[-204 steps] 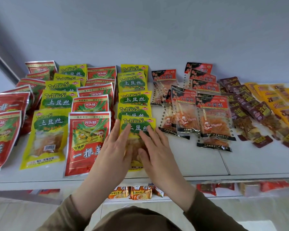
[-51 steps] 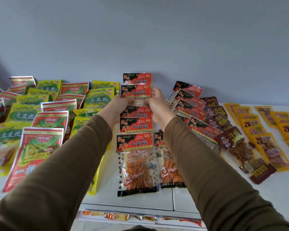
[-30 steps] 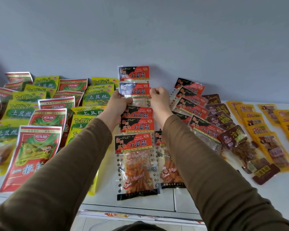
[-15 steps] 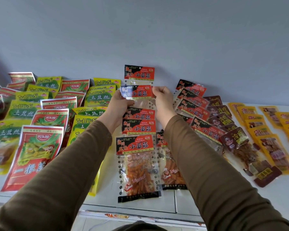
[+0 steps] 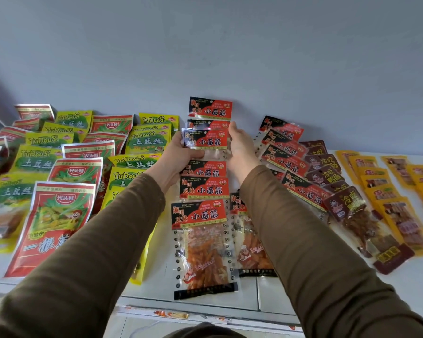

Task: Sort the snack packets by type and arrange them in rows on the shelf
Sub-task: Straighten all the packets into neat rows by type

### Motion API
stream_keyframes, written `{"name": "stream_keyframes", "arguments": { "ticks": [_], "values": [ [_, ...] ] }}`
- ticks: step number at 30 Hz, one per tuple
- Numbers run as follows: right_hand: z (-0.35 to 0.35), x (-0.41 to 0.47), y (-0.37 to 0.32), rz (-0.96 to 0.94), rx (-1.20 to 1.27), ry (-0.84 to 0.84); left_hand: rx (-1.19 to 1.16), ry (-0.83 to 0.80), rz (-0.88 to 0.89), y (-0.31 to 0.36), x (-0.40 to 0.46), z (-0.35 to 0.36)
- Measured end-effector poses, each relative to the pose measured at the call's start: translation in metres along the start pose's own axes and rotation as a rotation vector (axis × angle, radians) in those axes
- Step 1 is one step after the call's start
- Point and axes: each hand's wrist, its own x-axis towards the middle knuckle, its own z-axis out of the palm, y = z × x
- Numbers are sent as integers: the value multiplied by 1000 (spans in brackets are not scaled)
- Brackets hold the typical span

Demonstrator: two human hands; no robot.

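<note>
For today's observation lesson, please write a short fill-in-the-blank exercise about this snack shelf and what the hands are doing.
1. Both hands, left hand and right hand, grip one red-and-black packet by its two ____.
2. The packets farthest right are ____ in colour.
3. The TuDouSi packets lie to the ____ of the held packet.

Missing words: sides; yellow; left

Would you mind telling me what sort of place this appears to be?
Probably a small shop or stockroom: a white shelf against a plain wall, covered with many identical snack packets laid in rows by type.

Soft even daylight, wide-angle edge distortion
</note>
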Motion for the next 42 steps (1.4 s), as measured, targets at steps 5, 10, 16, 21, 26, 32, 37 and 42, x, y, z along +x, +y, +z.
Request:
{"name": "stream_keyframes", "arguments": {
  "ticks": [5,10,16,21,26,32,37,42],
  "values": [
    [6,3,-1,-8,-88,2,62,-4,-5,1,-1,1],
    [2,-5,-6,85,-197,-62,48,-2,10,1,-2,2],
    [-3,-9,7,51,-326,-148,88,43,24,4,-11,2],
    [-7,-9,5,18,-345,-130,593,135,337,11,-42,10],
    [-9,-9,4,-4,-376,-148,1122,33,521,-15,-125,18],
    [-8,-13,1,37,-356,-172,1413,-109,421,-79,-188,37],
    [-8,-20,14,47,-337,-174,1474,-112,441,-88,-167,23],
    [2,-30,12,68,-363,-122,1521,-137,478,-86,-158,5]
  ]
}}
